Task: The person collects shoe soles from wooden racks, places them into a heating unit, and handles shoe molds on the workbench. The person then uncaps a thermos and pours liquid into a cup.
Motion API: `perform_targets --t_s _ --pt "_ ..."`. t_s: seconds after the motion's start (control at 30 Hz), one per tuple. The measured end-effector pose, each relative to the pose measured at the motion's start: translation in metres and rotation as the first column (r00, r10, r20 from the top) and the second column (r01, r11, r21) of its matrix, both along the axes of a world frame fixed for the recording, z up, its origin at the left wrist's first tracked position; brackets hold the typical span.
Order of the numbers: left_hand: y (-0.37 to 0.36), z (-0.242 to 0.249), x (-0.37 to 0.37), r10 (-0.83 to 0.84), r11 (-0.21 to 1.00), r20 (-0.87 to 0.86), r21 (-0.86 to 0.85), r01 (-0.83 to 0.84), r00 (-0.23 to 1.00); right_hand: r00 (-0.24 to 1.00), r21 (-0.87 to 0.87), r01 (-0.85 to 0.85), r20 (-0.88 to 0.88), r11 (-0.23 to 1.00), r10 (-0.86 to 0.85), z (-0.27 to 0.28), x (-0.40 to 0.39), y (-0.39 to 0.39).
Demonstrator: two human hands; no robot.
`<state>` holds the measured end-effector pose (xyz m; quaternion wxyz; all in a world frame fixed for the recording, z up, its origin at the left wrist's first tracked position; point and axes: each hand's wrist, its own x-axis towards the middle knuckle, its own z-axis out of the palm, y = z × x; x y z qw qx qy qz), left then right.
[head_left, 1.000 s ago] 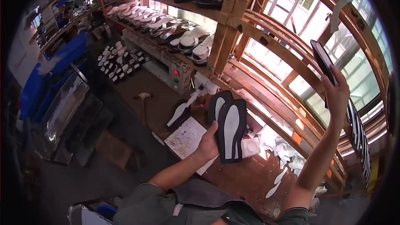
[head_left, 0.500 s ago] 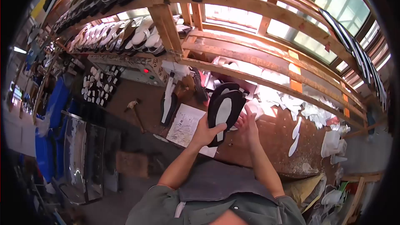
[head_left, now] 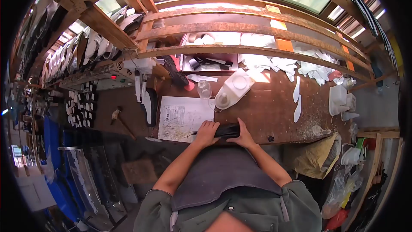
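Both of my hands hold a stack of black shoe soles (head_left: pixel 226 130) at the near edge of the brown workbench (head_left: pixel 274 111). My left hand (head_left: pixel 207 132) grips the stack's left end, beside a stained white paper sheet (head_left: pixel 184 118). My right hand (head_left: pixel 243 135) presses on the right end. The soles lie flat and edge-on to me, so their faces are hidden.
A white glue bottle (head_left: pixel 234 88) lies tipped behind the stack, beside a small clear jar (head_left: pixel 204 89). White sole cut-outs (head_left: pixel 296 99) and scraps litter the bench's right side. A black sole (head_left: pixel 150 106) and a hammer (head_left: pixel 120 118) lie left. Wooden racks (head_left: pixel 98 30) hold many soles.
My view has swung down to the bench. My right hand left the upper rack and joined the left hand. The soles, held upright before, are now lowered flat to the bench edge.
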<state>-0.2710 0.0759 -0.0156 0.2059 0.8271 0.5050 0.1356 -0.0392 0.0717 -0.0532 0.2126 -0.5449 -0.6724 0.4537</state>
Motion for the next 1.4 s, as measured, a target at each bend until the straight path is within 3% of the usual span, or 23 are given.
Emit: perform_targets --t_s 0.13,0.2,0.33,0.43,0.5,0.53,0.6,0.63,0.67,0.73,0.77,0.87,0.93,1.0,1.07,1.1,1.17,1.2,1.23,1.27,1.3,1.37,1.4 --pt "-0.009 -0.006 -0.013 -0.016 0.999 -0.041 0.033 0.018 0.999 0.991 -0.099 0.022 -0.13 0.995 -0.035 0.009 -0.022 -0.005" --pt "-0.014 -0.015 -0.02 -0.038 0.999 0.042 0.006 0.038 0.998 0.99 0.121 -0.144 0.016 0.982 0.143 0.003 -0.02 0.0" --pt "-0.024 -0.015 -0.027 0.074 0.993 -0.012 0.092 -0.072 0.997 0.987 0.28 -0.128 0.133 0.951 0.093 -0.011 -0.012 0.017" --pt "-0.034 -0.043 -0.026 0.154 0.984 -0.065 -0.082 -0.159 0.986 0.945 0.313 -0.317 0.186 0.895 0.269 -0.019 -0.02 0.011" --pt "-0.027 -0.043 -0.026 0.19 0.971 0.05 -0.158 -0.18 0.981 0.96 0.048 -0.248 0.148 0.968 0.238 0.001 -0.02 0.023" --pt "-0.023 -0.027 -0.029 0.229 0.965 0.051 -0.14 -0.22 0.972 0.95 0.066 -0.288 0.15 0.955 0.275 0.026 -0.025 0.032" --pt "-0.023 0.034 -0.028 0.449 0.814 0.262 -0.515 -0.27 0.854 0.99 -0.15 -0.095 -0.119 0.984 0.077 0.092 -0.035 0.033" --pt "-0.025 0.052 -0.03 0.478 0.779 0.313 -0.582 -0.232 0.821 0.969 -0.104 -0.082 -0.242 0.991 0.055 0.111 -0.038 0.032" --pt "-0.03 0.049 -0.029 0.497 0.776 0.313 -0.577 -0.254 0.81 0.966 -0.098 -0.108 -0.245 0.989 0.081 0.111 -0.04 0.033" --pt "-0.037 0.036 -0.023 0.548 0.808 0.71 -0.587 -0.058 0.442 0.822 -0.285 -0.034 -0.553 0.958 -0.135 0.104 -0.041 0.039" --pt "-0.037 0.035 -0.021 0.551 0.811 0.713 -0.581 -0.075 0.434 0.802 -0.332 -0.107 -0.587 0.937 -0.116 0.091 -0.042 0.047" --pt "-0.035 0.029 -0.008 0.649 0.749 0.703 -0.657 -0.083 0.29 0.848 -0.298 -0.1 -0.525 0.949 -0.076 0.078 -0.051 0.057" --pt "-0.034 0.021 0.002 0.82 0.546 0.543 -0.837 0.041 0.179 0.917 -0.324 -0.067 -0.393 0.944 -0.07 0.048 -0.049 0.073" --pt "-0.032 0.026 0.012 0.871 0.475 0.475 -0.88 0.033 0.127 0.967 -0.569 -0.096 -0.246 0.816 -0.058 0.057 -0.041 0.08" --pt "-0.037 0.005 0.016 0.822 0.563 0.536 -0.815 -0.136 0.192 0.99 -0.525 -0.136 -0.112 0.84 0.09 0.028 -0.027 0.084" --pt "-0.042 0.011 0.015 0.827 0.553 0.49 -0.797 -0.244 0.274 0.993 -0.449 -0.097 -0.108 0.888 0.053 0.029 -0.019 0.075" --pt "-0.056 0.003 0.008 0.866 0.499 0.459 -0.818 -0.286 0.197 0.961 -0.115 -0.216 0.148 0.97 0.232 0.03 0.014 0.066" --pt "-0.061 0.01 0.002 0.88 0.474 0.441 -0.829 -0.296 0.174 0.916 -0.238 -0.321 0.167 0.917 0.364 0.06 0.026 0.072" --pt "-0.067 0.022 -0.005 0.895 0.444 0.441 -0.869 -0.216 0.065 0.92 -0.296 -0.322 0.128 0.9 0.371 0.086 0.037 0.075" --pt "-0.076 0.002 -0.018 0.853 0.511 0.521 -0.82 -0.26 0.031 0.951 -0.323 -0.302 -0.031 0.897 0.309 0.111 0.049 0.077" --pt "-0.08 0.016 -0.025 0.849 0.51 0.529 -0.809 -0.292 0.017 0.969 -0.266 -0.238 -0.008 0.934 0.245 0.148 0.064 0.085" --pt "-0.08 -0.001 -0.047 0.84 0.517 0.543 -0.806 -0.289 -0.01 0.928 0.032 -0.042 -0.369 0.999 0.051 0.237 0.081 0.09" --pt "-0.072 0.009 -0.046 0.838 0.521 0.545 -0.802 -0.291 -0.003 0.941 0.151 0.116 -0.333 0.982 -0.06 0.291 0.096 0.091"
